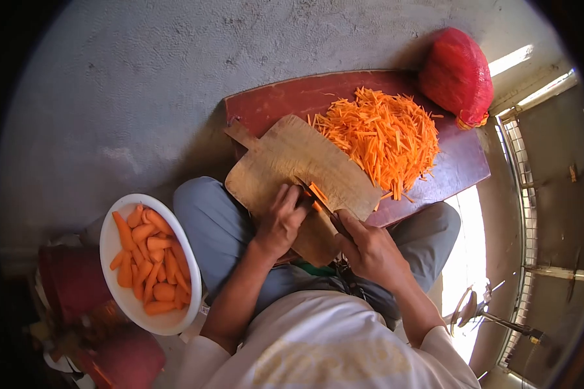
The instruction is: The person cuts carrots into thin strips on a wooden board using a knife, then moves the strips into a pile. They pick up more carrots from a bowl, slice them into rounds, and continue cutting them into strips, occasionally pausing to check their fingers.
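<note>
My right hand (374, 251) is wrapped round the handle of a knife (329, 212), whose blade points up and left across a wooden cutting board (272, 155). Against the blade lie a few cut carrot pieces (318, 191). The curled fingers of my left hand (283, 219) press a piece of carrot (316, 207) to the board, partly hidden by the fingers and the blade. Beyond the board's right edge rises a large heap of carrot strips (389, 136).
The board leans over a dark red low table (279, 97). A red mesh sack (457, 78) sits at its far right corner. At left stands a white basin (108, 272) of peeled carrots (154, 259), with red containers (126, 356) below. A fan (477, 308) is at right.
</note>
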Available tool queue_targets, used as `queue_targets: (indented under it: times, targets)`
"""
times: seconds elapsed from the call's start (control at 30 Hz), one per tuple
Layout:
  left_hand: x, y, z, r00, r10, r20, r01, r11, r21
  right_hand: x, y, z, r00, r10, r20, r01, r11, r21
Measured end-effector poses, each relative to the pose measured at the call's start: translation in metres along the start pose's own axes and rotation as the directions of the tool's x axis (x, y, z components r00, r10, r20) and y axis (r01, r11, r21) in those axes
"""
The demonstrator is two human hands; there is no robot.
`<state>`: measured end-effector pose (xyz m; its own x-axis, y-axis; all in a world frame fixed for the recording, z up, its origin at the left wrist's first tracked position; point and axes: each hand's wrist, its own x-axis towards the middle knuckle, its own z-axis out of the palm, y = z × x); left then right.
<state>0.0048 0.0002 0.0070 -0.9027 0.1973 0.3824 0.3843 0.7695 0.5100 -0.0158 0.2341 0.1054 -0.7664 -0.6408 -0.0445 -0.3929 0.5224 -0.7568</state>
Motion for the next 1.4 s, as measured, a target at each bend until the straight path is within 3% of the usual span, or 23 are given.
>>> queue_targets:
  times: [0.13, 0.23, 0.33, 0.43, 0.53, 0.63, 0.73, 0.93, 1.03, 1.23, 1.33, 1.4]
  targets:
    - [0.0, -0.005, -0.004, 0.998, 0.022, 0.064, -0.022, 1.0, -0.007, 0.017, 0.012, 0.011, 0.999, -0.034, -0.036, 0.033, 0.999, -0.025]
    - [0.003, -0.006, -0.003, 0.996, 0.071, -0.056, -0.074, 0.996, -0.055, 0.013, 0.001, 0.001, 0.999, -0.03, -0.025, 0.031, 0.999, 0.044]
    - [0.001, -0.007, 0.001, 0.996, 0.044, -0.079, -0.051, 0.996, -0.079, 0.002, 0.001, -0.001, 1.0, 0.018, 0.008, -0.018, 1.0, -0.002]
    - [-0.003, -0.014, 0.004, 0.999, 0.007, 0.045, -0.005, 0.999, -0.035, 0.017, 0.007, 0.009, 0.999, -0.04, -0.033, 0.039, 0.999, -0.037]
    - [0.0, -0.011, -0.002, 0.999, 0.036, -0.009, -0.037, 0.997, -0.065, 0.022, 0.009, 0.008, 1.0, -0.019, -0.014, 0.018, 0.999, -0.048]
    - [0.0, -0.008, 0.002, 0.991, 0.057, -0.121, -0.068, 0.994, -0.084, 0.011, -0.001, -0.001, 1.0, 0.007, -0.018, -0.006, 0.996, 0.09]
    - [-0.001, -0.01, 0.005, 0.996, 0.042, -0.081, -0.049, 0.994, -0.095, 0.013, 0.005, 0.009, 0.999, 0.054, -0.006, -0.054, 0.998, 0.014]
    - [-0.002, -0.006, -0.001, 0.999, -0.002, -0.047, 0.005, 0.998, 0.057, 0.019, 0.012, 0.006, 1.0, -0.024, -0.008, 0.024, 0.999, 0.021]
    - [-0.005, -0.011, 0.002, 0.998, 0.007, -0.068, -0.007, 1.0, 0.01, 0.006, 0.004, -0.006, 0.997, 0.079, 0.021, -0.08, 0.993, 0.092]
    - [-0.001, -0.012, 0.003, 0.99, 0.062, -0.123, -0.063, 0.998, -0.004, 0.007, 0.011, -0.001, 0.998, -0.058, -0.016, 0.058, 0.997, 0.043]
    - [-0.002, -0.017, 0.005, 0.992, 0.055, -0.111, -0.054, 0.998, 0.013, 0.013, 0.002, -0.002, 0.999, 0.039, 0.031, -0.041, 0.998, 0.046]
    - [-0.007, -0.019, 0.008, 0.997, 0.03, -0.066, -0.028, 0.999, 0.023, 0.024, 0.011, 0.007, 1.0, -0.008, 0.019, 0.007, 1.0, 0.014]
